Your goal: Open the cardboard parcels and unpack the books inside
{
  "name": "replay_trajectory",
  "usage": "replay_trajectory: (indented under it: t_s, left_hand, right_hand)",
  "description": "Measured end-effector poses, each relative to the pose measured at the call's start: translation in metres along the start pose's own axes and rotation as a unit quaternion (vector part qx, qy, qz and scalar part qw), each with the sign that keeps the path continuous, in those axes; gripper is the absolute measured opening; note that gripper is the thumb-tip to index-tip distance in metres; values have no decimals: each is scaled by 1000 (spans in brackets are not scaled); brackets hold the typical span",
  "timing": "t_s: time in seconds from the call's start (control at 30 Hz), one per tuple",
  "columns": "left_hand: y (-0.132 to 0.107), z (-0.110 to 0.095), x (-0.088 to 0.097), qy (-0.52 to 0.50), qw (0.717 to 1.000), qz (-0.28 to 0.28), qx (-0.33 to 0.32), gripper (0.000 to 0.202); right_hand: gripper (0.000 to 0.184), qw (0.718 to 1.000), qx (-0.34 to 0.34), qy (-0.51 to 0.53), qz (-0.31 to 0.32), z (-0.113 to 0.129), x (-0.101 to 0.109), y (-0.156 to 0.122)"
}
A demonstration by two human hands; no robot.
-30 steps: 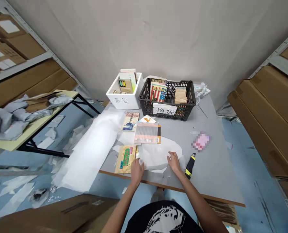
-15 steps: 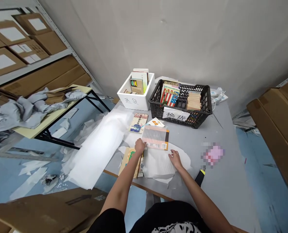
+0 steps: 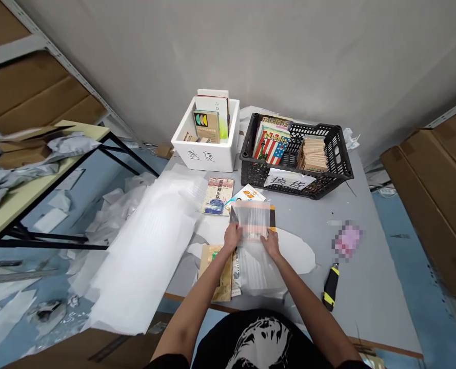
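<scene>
Head-camera view, looking down on the tabletop. My left hand and right hand lie side by side on a book, which shows through a translucent foam sheet drawn up over it. The fingers of both hands are closed on the sheet, against the book. Relative to this book: a gold-covered book lies below and to the left, touching the sheet; a paperback lies up and to the left; a wide foam sheet lies farther left; a utility knife lies right; a white box and a black basket stand beyond.
</scene>
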State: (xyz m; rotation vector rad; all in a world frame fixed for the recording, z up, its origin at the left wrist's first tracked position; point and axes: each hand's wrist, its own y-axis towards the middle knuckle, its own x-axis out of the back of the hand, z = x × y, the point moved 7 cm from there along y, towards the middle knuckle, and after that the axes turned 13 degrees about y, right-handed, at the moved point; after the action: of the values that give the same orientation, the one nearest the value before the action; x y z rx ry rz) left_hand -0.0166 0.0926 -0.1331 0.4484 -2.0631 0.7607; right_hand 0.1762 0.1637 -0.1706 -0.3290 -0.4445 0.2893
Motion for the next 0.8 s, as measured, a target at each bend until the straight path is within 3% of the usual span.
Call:
replay_trajectory:
  t_s: [0.23,0.4,0.6,0.7,0.8]
  left_hand:
    - [12,-48,64,-90,986,-33,-139,10]
    - [31,-84,118,-204,965,-91,-136,7]
    - [41,-104,183,-325,934,-75,-127,10]
    - [43,-113,214,-348,923,-67,-148,11]
    - [48,-130,249,-369,910,-82,-172,12]
  right_hand:
    - [45,991,16,127,27,31,8,-1]
    - [42,973,58,217,54,73,26,2]
    - [35,934,151,318,56,165,67,0]
    - [33,893,191,398,83,217,75,-9]
    - [30,870,208,439,91,258,77,-18]
